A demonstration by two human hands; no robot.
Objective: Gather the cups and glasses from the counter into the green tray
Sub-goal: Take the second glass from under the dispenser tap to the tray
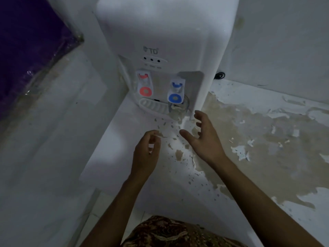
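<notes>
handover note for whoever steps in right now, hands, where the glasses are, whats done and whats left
Left hand: loosely curled, holding nothing, above the counter.
Right hand: open, empty, reaching toward the clear glass but apart from it.
The glass stands on the water dispenser drip tray, under the blue tap.
No green tray in view, nor any other cups.
Done: nothing that shows here.
Left: take this glass, find the tray, put the glass in it, then look for more.

- head cam is looking steeply down from above the counter [222,175]; facing the water dispenser [165,50]
- sitting pretty close in; only one view, so no overlap
</notes>
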